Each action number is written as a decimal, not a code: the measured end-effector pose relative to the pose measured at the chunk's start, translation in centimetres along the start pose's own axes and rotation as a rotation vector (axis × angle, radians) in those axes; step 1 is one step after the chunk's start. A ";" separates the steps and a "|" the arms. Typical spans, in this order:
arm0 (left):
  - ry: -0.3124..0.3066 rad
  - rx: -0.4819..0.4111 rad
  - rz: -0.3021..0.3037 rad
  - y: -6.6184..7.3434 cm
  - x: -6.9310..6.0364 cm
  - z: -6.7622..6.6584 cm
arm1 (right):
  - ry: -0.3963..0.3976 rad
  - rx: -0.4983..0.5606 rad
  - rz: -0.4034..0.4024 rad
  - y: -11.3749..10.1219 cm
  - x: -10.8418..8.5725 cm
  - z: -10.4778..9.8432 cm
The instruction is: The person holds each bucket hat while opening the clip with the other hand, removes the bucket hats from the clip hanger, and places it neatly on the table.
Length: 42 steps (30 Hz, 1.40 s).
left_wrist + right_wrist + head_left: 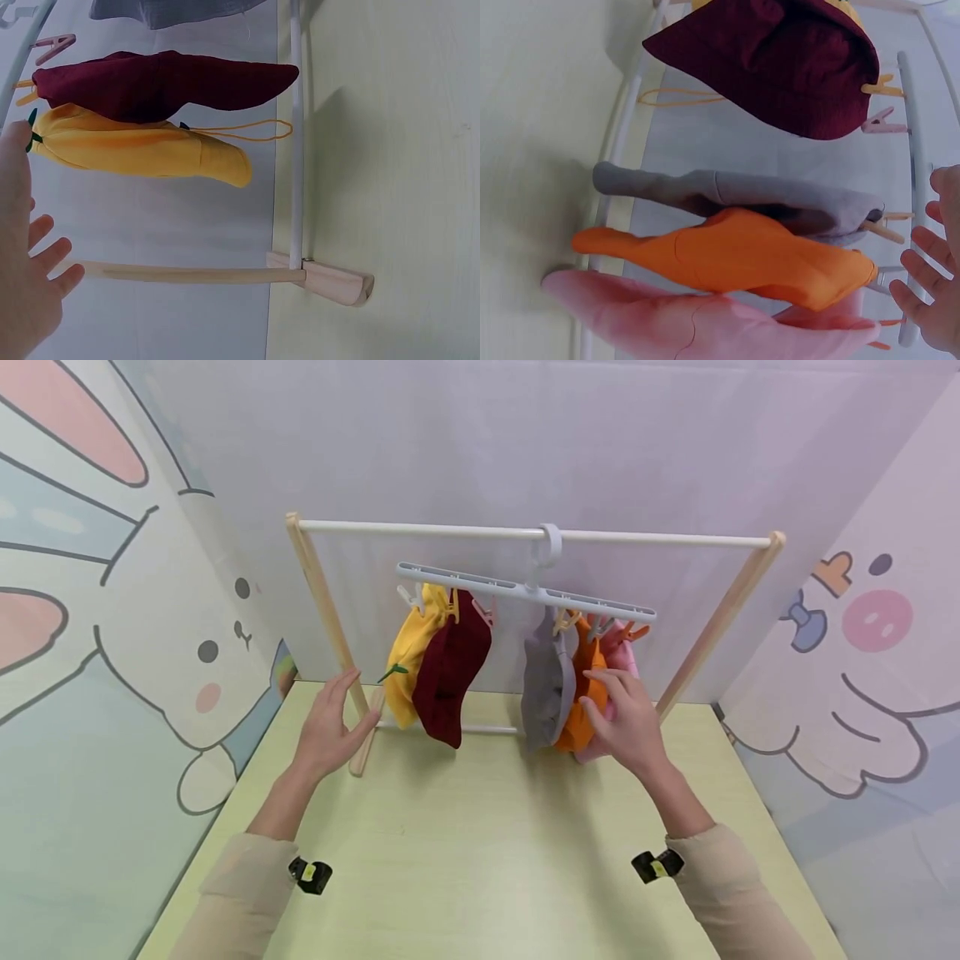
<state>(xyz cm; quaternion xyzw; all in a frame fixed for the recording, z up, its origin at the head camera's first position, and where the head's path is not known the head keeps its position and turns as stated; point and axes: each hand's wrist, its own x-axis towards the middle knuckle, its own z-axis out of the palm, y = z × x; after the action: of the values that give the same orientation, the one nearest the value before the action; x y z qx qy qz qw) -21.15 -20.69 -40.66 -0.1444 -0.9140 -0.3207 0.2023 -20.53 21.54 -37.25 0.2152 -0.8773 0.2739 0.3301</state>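
Several bucket-style cloth hats hang by small clips from a pale grey clip hanger. On its left half are a yellow hat with a green stem and a maroon hat. A grey hat, an orange hat and a pink hat hang on the right half. My left hand is raised left of the yellow hat, fingers spread and holding nothing. My right hand partly covers the orange and pink hats in the head view; the right wrist view shows it beside the hanger's end, fingers apart and nothing held.
The hanger's hook loops over the white top bar of a rack with wooden side posts. A lower white bar runs near the pale tabletop. Cartoon-printed walls stand on both sides.
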 end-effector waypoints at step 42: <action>0.010 -0.109 -0.095 2.3 3.5 2.1 | -0.040 0.015 -0.121 -3.8 6.1 4.0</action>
<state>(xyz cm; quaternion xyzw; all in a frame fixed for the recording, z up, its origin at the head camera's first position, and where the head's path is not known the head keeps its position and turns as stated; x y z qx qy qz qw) -23.92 -17.16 -39.28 -0.1098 -0.9000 -0.3799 0.1834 -24.52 14.97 -34.26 0.2757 -0.8670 0.2559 0.3267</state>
